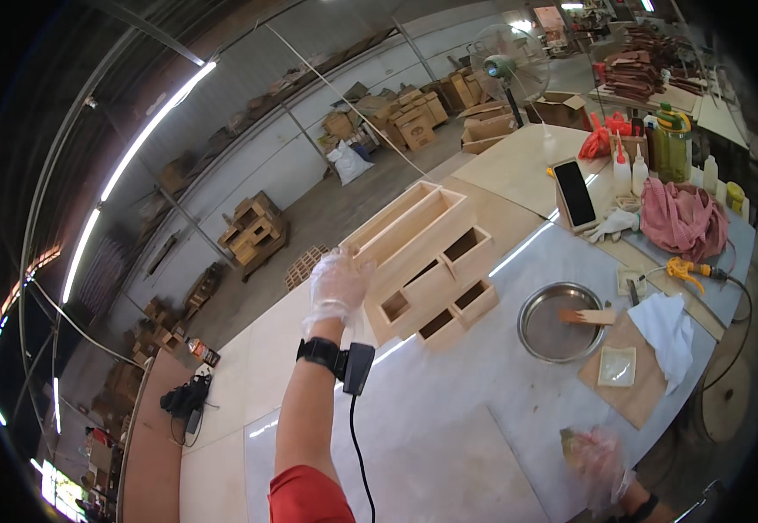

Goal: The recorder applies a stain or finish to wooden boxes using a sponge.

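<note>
A pale wooden organizer box with several open compartments rests on the work table, one long trough at its far side and smaller bins stepping down nearer. My left hand, in a clear plastic glove, is closed at the left end of the box, its fingertips partly hidden against the wood. At the lower right, my right hand, also gloved, is curled round a small greenish-brown pad over the table's near edge. Most of that pad is covered by the fingers, so its kind is unclear.
Right of the box stands a round metal bowl with a brush across its rim. Nearby are a small square dish, white cloth, propped phone, glue bottles and pink cloth. A fan stands beyond.
</note>
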`<state>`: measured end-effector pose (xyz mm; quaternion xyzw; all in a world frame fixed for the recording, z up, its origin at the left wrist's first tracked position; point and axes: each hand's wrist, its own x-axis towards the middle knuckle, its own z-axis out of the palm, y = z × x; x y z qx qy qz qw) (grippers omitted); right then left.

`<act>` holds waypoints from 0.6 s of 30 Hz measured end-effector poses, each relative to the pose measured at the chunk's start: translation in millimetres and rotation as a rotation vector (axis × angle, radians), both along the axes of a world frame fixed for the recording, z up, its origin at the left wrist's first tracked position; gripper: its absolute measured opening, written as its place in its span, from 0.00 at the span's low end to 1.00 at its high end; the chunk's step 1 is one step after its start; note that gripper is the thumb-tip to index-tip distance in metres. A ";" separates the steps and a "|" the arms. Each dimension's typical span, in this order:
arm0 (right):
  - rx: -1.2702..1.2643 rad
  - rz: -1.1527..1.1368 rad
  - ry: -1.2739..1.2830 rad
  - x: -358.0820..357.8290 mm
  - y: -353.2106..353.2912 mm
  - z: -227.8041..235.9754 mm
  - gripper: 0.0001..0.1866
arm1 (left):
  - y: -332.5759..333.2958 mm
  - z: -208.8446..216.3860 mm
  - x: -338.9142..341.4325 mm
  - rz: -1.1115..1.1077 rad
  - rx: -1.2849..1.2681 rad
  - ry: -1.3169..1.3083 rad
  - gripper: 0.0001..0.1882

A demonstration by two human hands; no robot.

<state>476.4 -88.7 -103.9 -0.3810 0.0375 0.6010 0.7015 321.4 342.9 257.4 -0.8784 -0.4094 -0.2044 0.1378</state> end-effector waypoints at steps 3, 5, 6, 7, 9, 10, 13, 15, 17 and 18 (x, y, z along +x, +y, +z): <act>-0.213 0.058 -0.038 -6.0 -1.3 39.7 0.06 | 18.0 7.8 33.7 0.099 -0.038 0.033 0.27; -0.087 0.256 -0.755 -4.7 -13.5 2.4 0.07 | 30.0 12.0 57.4 0.119 -0.140 0.119 0.28; -0.090 0.258 -0.760 -6.7 -10.7 22.9 0.07 | 32.9 13.6 60.9 0.170 -0.213 0.216 0.28; -0.056 0.194 -0.868 -15.3 -6.0 60.7 0.08 | 36.0 11.6 63.8 0.170 -0.215 0.212 0.28; -0.046 0.120 -0.984 -19.2 -7.4 73.2 0.08 | 45.9 7.0 69.3 0.176 -0.226 0.292 0.21; 0.094 0.110 -0.535 -19.6 -14.2 52.4 0.12 | 56.6 1.5 71.4 0.168 -0.232 0.286 0.21; 0.185 0.120 -0.230 -28.1 -12.9 56.1 0.16 | 86.0 -12.5 53.4 0.228 -0.166 0.407 0.20; 0.134 0.135 -0.378 -24.4 -9.9 70.5 0.16 | 80.1 -13.7 41.3 0.193 -0.229 0.161 0.20; -0.131 0.191 -1.488 -19.2 -8.1 81.6 0.11 | 60.6 -2.6 25.5 0.241 -0.238 0.154 0.21; -0.127 0.202 -1.492 -17.2 -12.3 64.9 0.11 | 43.0 8.6 16.0 0.278 -0.245 0.144 0.23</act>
